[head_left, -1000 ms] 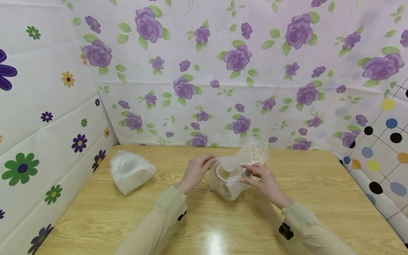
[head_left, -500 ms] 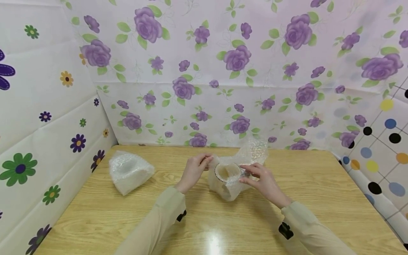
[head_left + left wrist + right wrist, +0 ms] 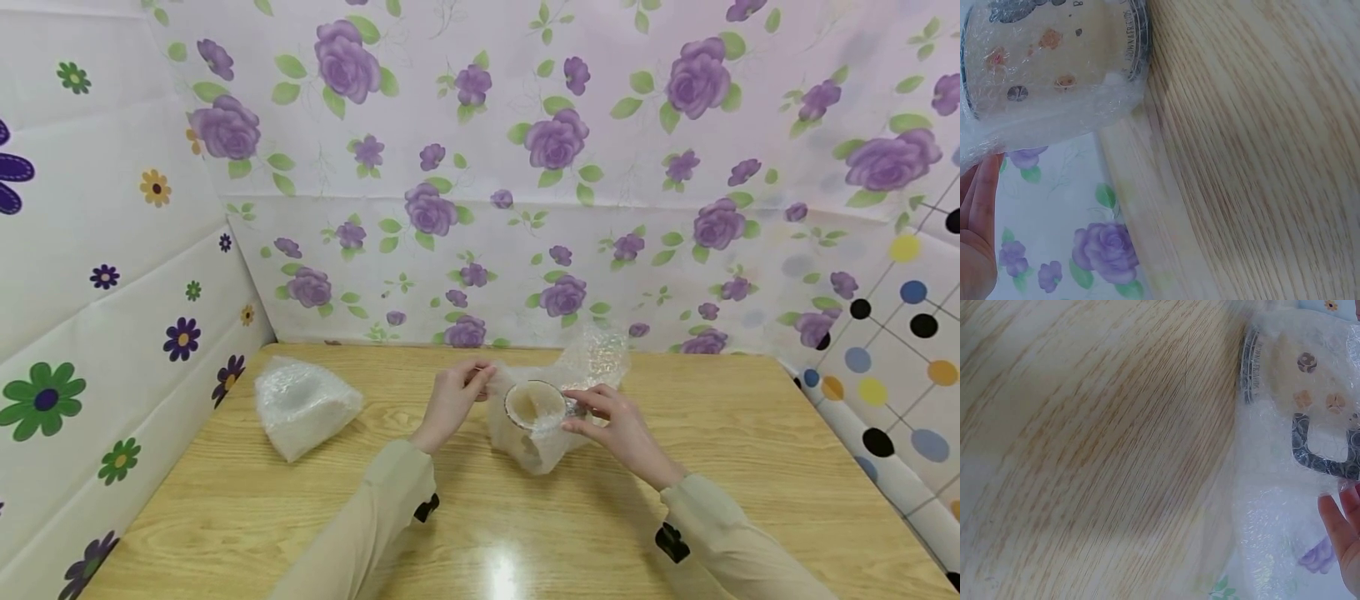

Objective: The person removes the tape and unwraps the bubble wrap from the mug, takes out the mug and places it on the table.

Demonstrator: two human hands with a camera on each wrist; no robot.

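Observation:
A mug (image 3: 534, 403) with a dark rim stands in bubble wrap (image 3: 540, 458) on the table, its opening showing from above. Printed figures and a dark handle (image 3: 1326, 466) show through the film in the right wrist view. My left hand (image 3: 450, 404) pinches an edge of the wrap to the left of the rim; in the left wrist view its fingertips (image 3: 994, 164) meet the film. On the other side, my right hand (image 3: 626, 429) has thumb and fingers around the wrapped handle.
Another bubble-wrapped bundle (image 3: 303, 407) lies at the table's left. A loose sheet end of the wrap stands up behind the mug, near the back edge. The wooden table (image 3: 712, 417) meets a flower-printed cloth (image 3: 645, 275) at the back.
My left hand has drawn slightly left with the wrap's edge. A flap of film that lay over the far side of the mug's opening has come away. My right hand stays in place.

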